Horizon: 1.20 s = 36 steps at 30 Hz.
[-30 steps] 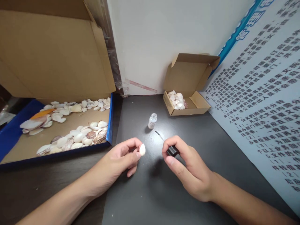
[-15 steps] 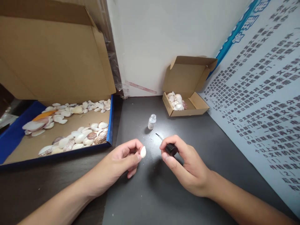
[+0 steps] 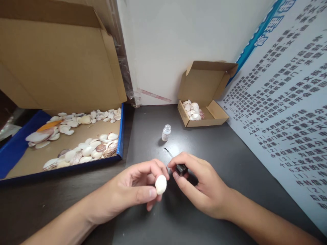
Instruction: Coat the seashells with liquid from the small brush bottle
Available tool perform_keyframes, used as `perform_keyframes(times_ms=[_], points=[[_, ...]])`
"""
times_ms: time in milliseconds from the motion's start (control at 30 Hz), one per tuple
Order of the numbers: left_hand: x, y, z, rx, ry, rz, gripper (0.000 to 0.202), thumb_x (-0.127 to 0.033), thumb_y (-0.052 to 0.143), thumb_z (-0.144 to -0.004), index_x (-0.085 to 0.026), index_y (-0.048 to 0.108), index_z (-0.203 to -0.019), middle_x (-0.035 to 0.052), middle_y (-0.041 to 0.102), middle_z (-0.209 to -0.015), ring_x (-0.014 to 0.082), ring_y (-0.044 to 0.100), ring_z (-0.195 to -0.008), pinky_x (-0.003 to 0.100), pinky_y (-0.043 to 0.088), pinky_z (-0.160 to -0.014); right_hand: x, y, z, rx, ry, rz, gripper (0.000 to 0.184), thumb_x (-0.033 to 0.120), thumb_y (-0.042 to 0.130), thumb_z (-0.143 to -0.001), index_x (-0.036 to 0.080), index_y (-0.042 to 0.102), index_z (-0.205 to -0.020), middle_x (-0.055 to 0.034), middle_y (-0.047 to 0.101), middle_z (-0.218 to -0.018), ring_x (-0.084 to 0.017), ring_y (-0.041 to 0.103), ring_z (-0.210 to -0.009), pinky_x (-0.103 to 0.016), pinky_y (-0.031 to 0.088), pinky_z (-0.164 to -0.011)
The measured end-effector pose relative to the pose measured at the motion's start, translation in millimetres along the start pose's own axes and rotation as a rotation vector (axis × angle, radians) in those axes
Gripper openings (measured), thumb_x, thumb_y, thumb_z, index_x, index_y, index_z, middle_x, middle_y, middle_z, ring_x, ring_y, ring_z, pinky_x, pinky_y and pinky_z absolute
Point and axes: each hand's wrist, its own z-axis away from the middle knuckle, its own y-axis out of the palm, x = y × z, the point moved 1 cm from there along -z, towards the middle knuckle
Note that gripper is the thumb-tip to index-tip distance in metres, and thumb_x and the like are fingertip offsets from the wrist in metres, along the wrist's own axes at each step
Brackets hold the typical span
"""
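1. Across the left edge of the worktop [image 3: 148, 224]: reaching in from the lower left with the left hand [image 3: 133, 187], with fingers curled, pinching a white shell [image 3: 160, 184] between thumb and fingers, turned broadside to the camera.

2. From the lower right, over the middle of the worktop: reaching in with the right hand [image 3: 204, 187], gripping a black cap [image 3: 181, 169] between thumb and forefinger, and pointing its brush [image 3: 169, 152] toward the far left corner, near the bottle [image 3: 166, 133] but apart from the shell.

3. Compared with half a second ago: left hand brought rightward and nearer the camera, with the shell turned from narrow to broad and larger in view; right hand shifted leftward and slightly lower, for a smaller gap between the two.

4. On the worktop's far half, behind the brush tip: bottle upright and open, unmoved.

5. Toward the far right corner: small box [image 3: 208, 121], lid raised, with piled shells [image 3: 192, 110] in its left part. Beyond the left edge: blue box [image 3: 119, 143], also open, with scattered shells [image 3: 87, 151] along far and near sides.
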Motion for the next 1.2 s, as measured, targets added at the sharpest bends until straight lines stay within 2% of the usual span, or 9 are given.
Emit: perform_keyframes(times_ms=[133,300,433,567,767,1000,1100,1200], points=[[1.1,-0.4,1.2,0.077,0.001,-0.055,0.016,-0.034,0.069,-0.085,-0.019,0.064,-0.088,0.0057,0.053,-0.102,0.0156,0.052,-0.085,0.029,0.045,-0.075,-1.9,1.9,-0.3,0.000,-0.027,-0.001,0.029,0.001,0.048,-0.083,0.019,0.058,-0.102,-0.0021,0.065,-0.087,-0.013,0.058,-0.074,-0.025,0.044,-0.066],[-1.2,1.6,3.1,0.090,0.062,-0.125,0.012,-0.032,0.068,-0.085,-0.021,0.064,-0.087,0.0046,0.057,-0.101,0.0184,0.050,-0.099,0.030,0.037,-0.091,-4.8,4.2,0.7,-0.029,-0.002,-0.023,0.033,-0.002,0.046,-0.082,0.019,0.060,-0.104,-0.0021,0.067,-0.087,-0.013,0.060,-0.074,-0.025,0.047,-0.067],[-2.6,6.5,4.7,0.071,0.084,-0.107,0.011,-0.033,0.068,-0.085,-0.022,0.064,-0.086,0.0049,0.059,-0.112,0.0198,0.050,-0.105,0.031,0.035,-0.094,-6.1,5.9,1.1,-0.037,0.025,-0.039,0.033,-0.003,0.046,-0.080,0.019,0.061,-0.100,-0.0027,0.067,-0.089,-0.014,0.062,-0.077,-0.025,0.049,-0.069],[-2.6,10.3,5.4,0.022,0.057,-0.128,0.012,-0.033,0.068,-0.085,-0.022,0.064,-0.084,0.0062,0.058,-0.124,0.0230,0.047,-0.117,0.035,0.030,-0.103,-4.1,6.1,1.2,-0.026,0.009,-0.063,0.035,0.003,0.048,-0.082,0.019,0.060,-0.111,-0.0060,0.069,-0.102,-0.017,0.065,-0.089,-0.030,0.052,-0.078],[-4.1,13.4,4.2,0.026,0.063,-0.135,0.010,-0.030,0.067,-0.085,-0.021,0.063,-0.083,0.0074,0.060,-0.126,0.0229,0.048,-0.120,0.033,0.032,-0.102,0.0,6.7,2.6,0.040,-0.034,-0.099,0.044,0.004,0.046,-0.086,0.018,0.056,-0.127,-0.0067,0.068,-0.116,-0.016,0.065,-0.102,-0.030,0.053,-0.089],[-3.6,11.3,2.2,0.032,0.139,-0.167,0.010,-0.028,0.066,-0.087,-0.019,0.061,-0.085,0.0087,0.061,-0.124,0.0226,0.050,-0.118,0.032,0.035,-0.098,-4.0,9.6,4.0,0.109,-0.013,-0.066,0.047,0.006,0.045,-0.091,0.019,0.050,-0.135,-0.0062,0.064,-0.127,-0.014,0.061,-0.112,-0.027,0.050,-0.095],[-2.4,8.7,0.9,0.037,0.154,-0.149,0.010,-0.028,0.066,-0.088,-0.018,0.062,-0.087,0.0084,0.061,-0.124,0.0219,0.051,-0.117,0.032,0.036,-0.098,-3.4,5.8,1.0,0.138,0.006,-0.016,0.050,0.008,0.049,-0.089,0.020,0.048,-0.137,-0.0061,0.063,-0.127,-0.016,0.063,-0.110,-0.028,0.051,-0.093],[-1.1,5.1,0.3,0.033,0.188,-0.108,0.010,-0.028,0.066,-0.088,-0.019,0.063,-0.090,0.0072,0.061,-0.121,0.0206,0.052,-0.115,0.032,0.035,-0.099,6.2,-7.5,-1.8,0.069,-0.008,0.092,0.051,0.012,0.055,-0.086,0.021,0.048,-0.136,-0.0067,0.067,-0.116,-0.018,0.067,-0.095,-0.031,0.053,-0.084]])
